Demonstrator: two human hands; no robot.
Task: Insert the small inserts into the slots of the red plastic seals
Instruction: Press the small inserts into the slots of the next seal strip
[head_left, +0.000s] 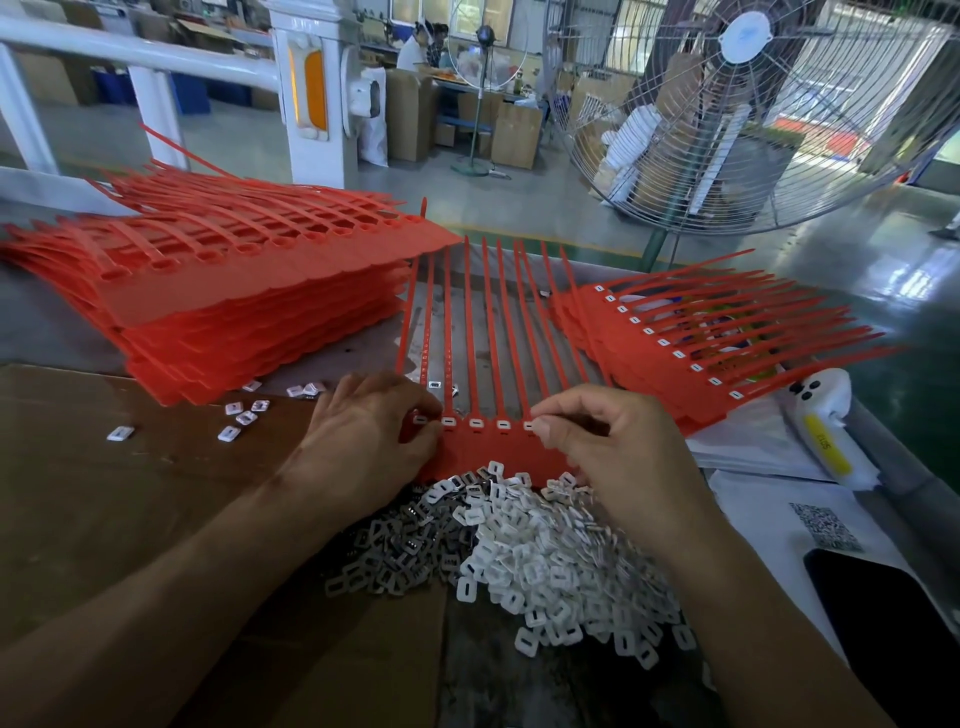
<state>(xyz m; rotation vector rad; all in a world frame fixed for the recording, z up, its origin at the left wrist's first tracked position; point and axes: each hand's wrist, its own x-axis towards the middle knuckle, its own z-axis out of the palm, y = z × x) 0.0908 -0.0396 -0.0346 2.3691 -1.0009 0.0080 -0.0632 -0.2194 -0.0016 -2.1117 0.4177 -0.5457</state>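
- Left hand (363, 441) fingers pinch the red seal strip (493, 449) at its left end.
- Right hand (618, 457) fingers pinch a small insert (529, 426) at the strip's slot.
- Loose inserts pile (519, 561) just below the strip.

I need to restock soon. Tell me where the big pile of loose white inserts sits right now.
In the head view the pile of white inserts lies low and centre on the table, just in front of the red seal strip being worked, between the left hand and right hand.

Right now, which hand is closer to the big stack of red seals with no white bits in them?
Left. The left hand sits just below that stack; the right hand is further off, across the sheet being filled.
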